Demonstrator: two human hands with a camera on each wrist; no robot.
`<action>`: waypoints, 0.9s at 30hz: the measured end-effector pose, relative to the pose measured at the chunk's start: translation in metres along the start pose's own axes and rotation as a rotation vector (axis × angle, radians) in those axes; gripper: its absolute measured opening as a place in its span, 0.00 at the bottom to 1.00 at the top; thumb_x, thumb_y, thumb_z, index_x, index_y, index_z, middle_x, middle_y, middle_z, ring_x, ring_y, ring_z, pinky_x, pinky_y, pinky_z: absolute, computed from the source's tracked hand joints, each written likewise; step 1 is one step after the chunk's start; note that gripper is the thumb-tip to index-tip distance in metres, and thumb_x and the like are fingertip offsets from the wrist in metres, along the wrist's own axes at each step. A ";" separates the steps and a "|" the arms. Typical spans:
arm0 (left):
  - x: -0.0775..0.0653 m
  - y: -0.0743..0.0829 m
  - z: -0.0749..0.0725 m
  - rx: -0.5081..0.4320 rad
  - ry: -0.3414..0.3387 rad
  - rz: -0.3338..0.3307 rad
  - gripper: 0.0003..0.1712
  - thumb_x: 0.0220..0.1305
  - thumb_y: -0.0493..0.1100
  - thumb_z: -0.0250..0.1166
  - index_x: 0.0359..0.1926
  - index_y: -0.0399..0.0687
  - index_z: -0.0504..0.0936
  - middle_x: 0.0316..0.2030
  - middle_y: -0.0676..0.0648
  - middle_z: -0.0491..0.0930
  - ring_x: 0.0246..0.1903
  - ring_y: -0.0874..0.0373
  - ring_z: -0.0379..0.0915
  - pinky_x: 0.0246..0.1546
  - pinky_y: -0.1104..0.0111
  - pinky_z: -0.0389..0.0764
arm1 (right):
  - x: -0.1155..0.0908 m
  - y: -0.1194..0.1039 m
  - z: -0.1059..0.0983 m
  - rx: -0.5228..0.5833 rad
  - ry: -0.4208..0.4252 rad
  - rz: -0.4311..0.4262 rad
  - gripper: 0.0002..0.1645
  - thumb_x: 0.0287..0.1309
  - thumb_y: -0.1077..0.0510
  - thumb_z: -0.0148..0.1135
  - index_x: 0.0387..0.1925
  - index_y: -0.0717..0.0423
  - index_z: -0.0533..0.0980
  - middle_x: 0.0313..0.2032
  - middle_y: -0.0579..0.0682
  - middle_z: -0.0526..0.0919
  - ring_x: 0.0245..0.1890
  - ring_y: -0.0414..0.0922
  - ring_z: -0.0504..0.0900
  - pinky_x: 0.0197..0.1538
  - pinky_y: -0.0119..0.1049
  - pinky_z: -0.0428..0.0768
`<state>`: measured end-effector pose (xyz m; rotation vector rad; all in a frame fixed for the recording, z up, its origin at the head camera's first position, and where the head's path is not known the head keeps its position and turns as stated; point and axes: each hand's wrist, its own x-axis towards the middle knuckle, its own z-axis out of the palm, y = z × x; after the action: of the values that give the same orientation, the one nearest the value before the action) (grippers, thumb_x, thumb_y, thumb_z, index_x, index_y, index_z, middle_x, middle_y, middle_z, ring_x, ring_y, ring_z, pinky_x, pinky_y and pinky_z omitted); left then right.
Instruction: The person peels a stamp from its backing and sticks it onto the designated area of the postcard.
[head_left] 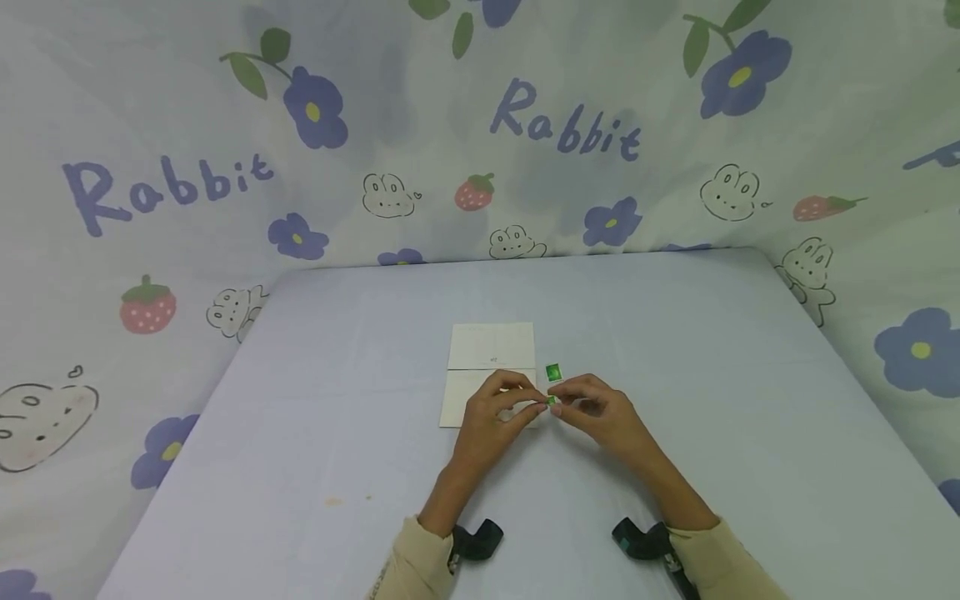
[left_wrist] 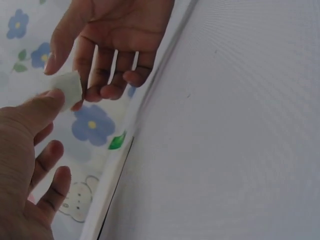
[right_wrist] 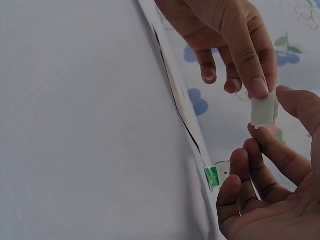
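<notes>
A small, thin square piece (head_left: 552, 401), green on one face, is held up between my two hands. Its pale face (left_wrist: 70, 89) shows in both wrist views. My left hand (head_left: 495, 412) pinches it, with the thumb flat against the pale face. My right hand (head_left: 603, 414) meets it from the other side, thumb tip and index fingertip at opposite edges; how firmly they grip is unclear. Its other fingers (right_wrist: 240, 165) are loosely bent. A second green square (head_left: 553, 372) lies on the table just beyond the fingertips.
A white sheet or card (head_left: 491, 346) with a dark line across it lies partly under my left hand. The table (head_left: 300, 433) has a pale cloth with small stains (head_left: 333, 502) at left. A curtain printed with flowers and rabbits (head_left: 427, 125) hangs behind.
</notes>
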<state>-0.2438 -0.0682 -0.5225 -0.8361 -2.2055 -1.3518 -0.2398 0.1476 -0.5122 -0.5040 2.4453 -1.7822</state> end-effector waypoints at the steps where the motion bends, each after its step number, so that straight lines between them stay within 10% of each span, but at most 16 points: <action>1: 0.000 0.001 -0.001 0.003 0.007 -0.014 0.09 0.57 0.36 0.75 0.39 0.51 0.90 0.44 0.54 0.78 0.48 0.58 0.74 0.46 0.68 0.77 | 0.000 -0.001 0.000 0.001 0.001 0.001 0.18 0.63 0.57 0.69 0.54 0.56 0.81 0.51 0.53 0.79 0.48 0.50 0.77 0.50 0.39 0.77; 7: -0.001 0.004 -0.005 -0.035 0.048 -0.166 0.05 0.60 0.42 0.74 0.39 0.55 0.90 0.45 0.57 0.78 0.49 0.59 0.73 0.40 0.64 0.78 | -0.004 -0.023 0.000 0.015 0.023 -0.052 0.18 0.62 0.63 0.68 0.54 0.61 0.80 0.53 0.61 0.78 0.50 0.59 0.75 0.49 0.38 0.77; 15: 0.002 0.006 -0.002 -0.240 0.088 -0.364 0.07 0.64 0.48 0.71 0.40 0.54 0.89 0.44 0.56 0.80 0.42 0.57 0.75 0.43 0.65 0.79 | -0.001 -0.002 0.002 0.014 0.098 -0.116 0.14 0.61 0.64 0.69 0.48 0.57 0.83 0.47 0.49 0.80 0.44 0.42 0.77 0.47 0.32 0.78; 27: 0.003 0.008 -0.002 -0.401 0.061 -0.459 0.09 0.66 0.47 0.70 0.43 0.49 0.88 0.46 0.52 0.81 0.47 0.54 0.75 0.49 0.64 0.78 | -0.005 -0.033 0.003 0.055 0.099 -0.227 0.12 0.59 0.72 0.67 0.45 0.67 0.82 0.45 0.58 0.80 0.41 0.40 0.77 0.45 0.32 0.79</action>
<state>-0.2402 -0.0664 -0.5149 -0.4075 -2.1919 -2.0544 -0.2270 0.1370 -0.4832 -0.7323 2.4813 -1.9993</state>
